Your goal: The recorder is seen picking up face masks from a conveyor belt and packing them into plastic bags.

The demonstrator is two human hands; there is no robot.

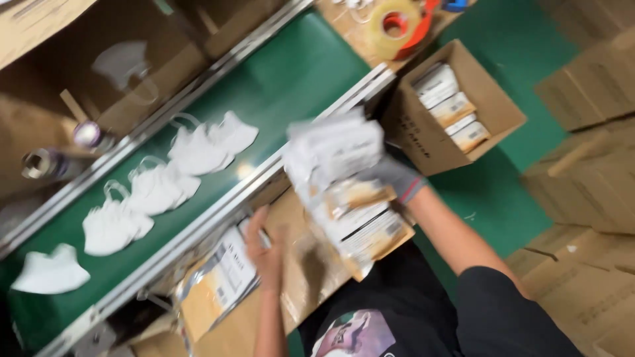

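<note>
My right hand (395,177), in a grey glove, holds a fanned stack of flat packets (344,192), white and tan, above a cardboard work surface (311,264). My bare left hand (263,250) rests on that surface, touching the edge of another pile of flat packets (218,284) lying near the conveyor's rail. The picture is motion-blurred. Several white folded face masks (155,188) lie in a row on the green conveyor belt (291,73) to the left.
An open cardboard box (493,112) with packets standing inside sits on the green floor at right. A roll of clear tape (395,26) on a red dispenser lies at top. Stacked cartons (589,198) line the right edge. Bottles (46,164) stand left of the belt.
</note>
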